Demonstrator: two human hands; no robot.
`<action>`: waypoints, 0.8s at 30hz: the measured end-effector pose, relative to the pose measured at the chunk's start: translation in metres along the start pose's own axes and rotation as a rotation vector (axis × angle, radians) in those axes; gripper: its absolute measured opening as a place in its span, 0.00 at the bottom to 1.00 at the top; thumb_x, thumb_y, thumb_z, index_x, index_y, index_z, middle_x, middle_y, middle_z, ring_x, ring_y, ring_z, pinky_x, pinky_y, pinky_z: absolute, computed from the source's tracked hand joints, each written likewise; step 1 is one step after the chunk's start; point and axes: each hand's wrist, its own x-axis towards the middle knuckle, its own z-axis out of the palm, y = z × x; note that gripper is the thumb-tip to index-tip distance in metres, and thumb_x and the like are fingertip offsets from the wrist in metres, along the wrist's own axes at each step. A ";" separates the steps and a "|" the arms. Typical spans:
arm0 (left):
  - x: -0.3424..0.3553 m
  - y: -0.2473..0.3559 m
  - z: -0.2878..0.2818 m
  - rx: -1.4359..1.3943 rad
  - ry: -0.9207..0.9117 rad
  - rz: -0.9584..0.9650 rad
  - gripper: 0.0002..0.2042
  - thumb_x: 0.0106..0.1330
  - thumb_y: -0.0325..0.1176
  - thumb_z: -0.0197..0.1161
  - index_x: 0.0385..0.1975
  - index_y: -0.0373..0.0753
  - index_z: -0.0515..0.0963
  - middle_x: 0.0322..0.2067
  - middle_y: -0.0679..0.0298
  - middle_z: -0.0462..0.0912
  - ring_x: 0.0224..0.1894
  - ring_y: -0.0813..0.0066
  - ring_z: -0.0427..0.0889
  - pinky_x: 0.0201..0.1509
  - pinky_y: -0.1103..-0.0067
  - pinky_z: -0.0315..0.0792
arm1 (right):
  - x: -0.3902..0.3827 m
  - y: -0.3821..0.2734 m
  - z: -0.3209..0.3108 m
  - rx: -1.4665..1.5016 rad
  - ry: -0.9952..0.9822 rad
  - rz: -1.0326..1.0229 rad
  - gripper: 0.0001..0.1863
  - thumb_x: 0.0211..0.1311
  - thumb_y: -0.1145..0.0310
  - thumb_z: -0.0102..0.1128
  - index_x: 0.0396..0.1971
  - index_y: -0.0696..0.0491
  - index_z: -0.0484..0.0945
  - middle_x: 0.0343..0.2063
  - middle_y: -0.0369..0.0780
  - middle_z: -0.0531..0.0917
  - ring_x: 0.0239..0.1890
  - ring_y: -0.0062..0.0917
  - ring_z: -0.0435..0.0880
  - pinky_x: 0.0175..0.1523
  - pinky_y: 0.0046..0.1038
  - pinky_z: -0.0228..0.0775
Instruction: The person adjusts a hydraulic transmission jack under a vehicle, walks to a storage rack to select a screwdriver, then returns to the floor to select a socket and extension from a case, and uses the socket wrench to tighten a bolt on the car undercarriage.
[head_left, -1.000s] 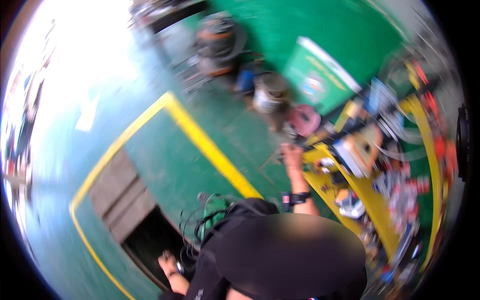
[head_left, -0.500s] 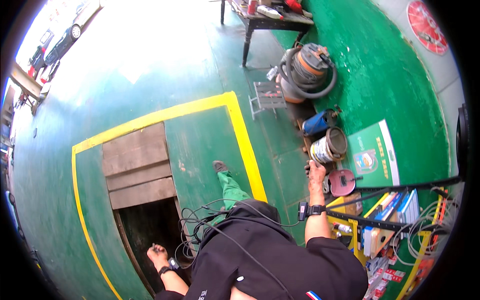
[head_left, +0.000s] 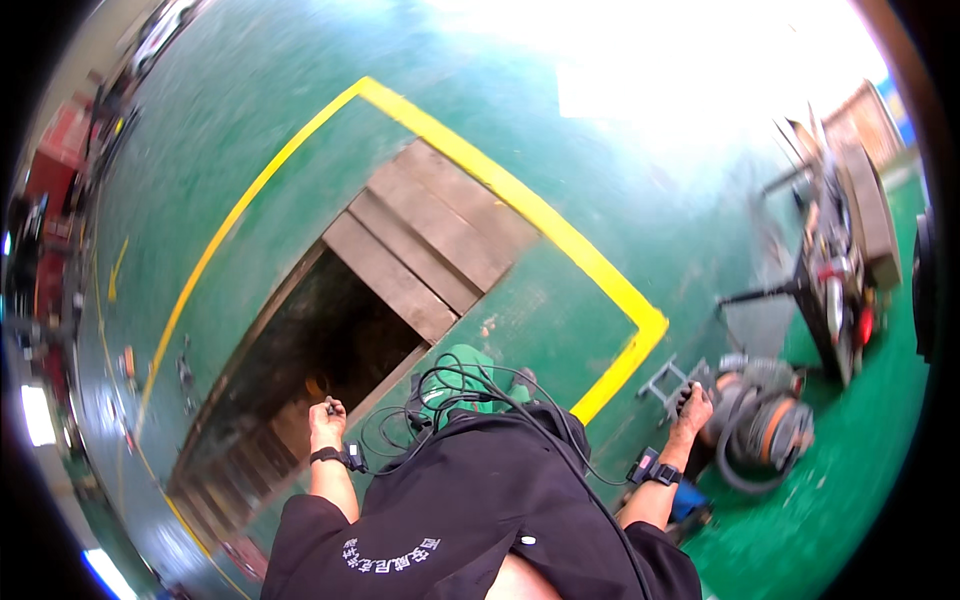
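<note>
My left hand [head_left: 326,424] is raised above the edge of a floor pit, its fingers curled around something small and dark that I cannot make out. Out to the right, my right hand [head_left: 692,414] is closed too, with something dark at its fingertips that is too small to name. In the view it overlaps a grey folding stool [head_left: 660,384] and the side of a shop vacuum [head_left: 770,432], with no contact visible. Loose black cables [head_left: 455,372] loop in front of my waist. Both wrists carry dark straps with small boxes.
The pit [head_left: 345,300] opens at front left, partly covered by wooden planks [head_left: 420,240]. A yellow line [head_left: 560,232] borders it on the green floor. A cluttered table [head_left: 838,300] stands at far right. A blue cylinder [head_left: 690,500] lies beneath my right forearm.
My view has swung left, so the pit and planks sit more centrally and the vacuum and table lie farther right and lower. The bucket and shelf items have left view. Both hands remain closed.
</note>
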 end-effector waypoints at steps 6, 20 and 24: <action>0.042 -0.056 0.013 -0.155 0.137 0.021 0.02 0.55 0.22 0.51 0.24 0.36 0.65 0.19 0.60 0.70 0.17 0.68 0.69 0.18 0.80 0.66 | 0.058 -0.134 0.158 -0.059 -0.133 -0.071 0.12 0.60 0.63 0.53 0.30 0.57 0.79 0.16 0.34 0.75 0.13 0.14 0.68 0.17 0.17 0.56; 0.105 0.137 0.340 -0.213 -0.051 -0.027 0.09 0.52 0.22 0.47 0.29 0.36 0.74 0.21 0.64 0.73 0.24 0.72 0.73 0.25 0.80 0.66 | 0.000 -0.334 0.610 -0.217 -0.364 -0.216 0.13 0.60 0.64 0.52 0.29 0.59 0.79 0.15 0.36 0.77 0.13 0.15 0.70 0.18 0.18 0.60; 0.158 0.174 0.400 -0.260 -0.073 0.034 0.08 0.53 0.21 0.48 0.30 0.35 0.74 0.21 0.63 0.73 0.24 0.72 0.73 0.26 0.81 0.67 | -0.018 -0.374 0.763 -0.301 -0.459 -0.292 0.14 0.60 0.65 0.51 0.28 0.60 0.79 0.15 0.37 0.78 0.14 0.16 0.71 0.20 0.19 0.62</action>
